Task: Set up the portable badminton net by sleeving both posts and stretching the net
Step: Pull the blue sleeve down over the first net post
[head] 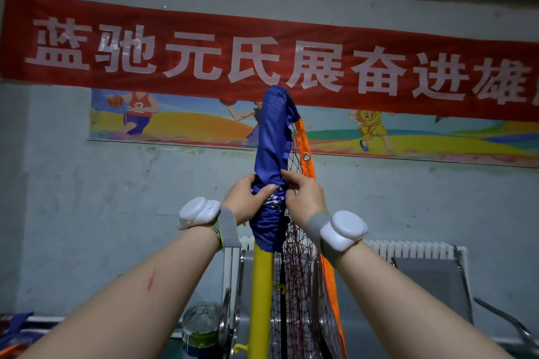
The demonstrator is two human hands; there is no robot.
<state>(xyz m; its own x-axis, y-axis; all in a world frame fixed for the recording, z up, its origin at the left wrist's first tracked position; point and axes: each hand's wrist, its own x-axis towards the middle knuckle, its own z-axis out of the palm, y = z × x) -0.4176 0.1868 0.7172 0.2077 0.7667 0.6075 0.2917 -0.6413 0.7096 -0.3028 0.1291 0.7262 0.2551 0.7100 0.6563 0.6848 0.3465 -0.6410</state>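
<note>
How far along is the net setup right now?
Done: the blue sleeve covers the top of the yellow post. In hand: left hand and right hand grip its bunched fabric. Left: the post is bare below, the net hangs gathered, unstretched; no second post is in view.

A scuffed, pale blue-grey plaster wall [73, 213] fills a dimly lit indoor hall. Across it hangs a long red cloth banner [204, 46] printed with large white Chinese characters. Just below is a bright paper mural [189, 125] of cartoon basketball players on yellow and green hills. A white ribbed metal radiator [408, 249] runs along the foot of the wall behind grey steel-framed waiting chairs [431, 280]. Near them stands what may be a clear plastic tub [202, 323], its contents indistinct.
</note>
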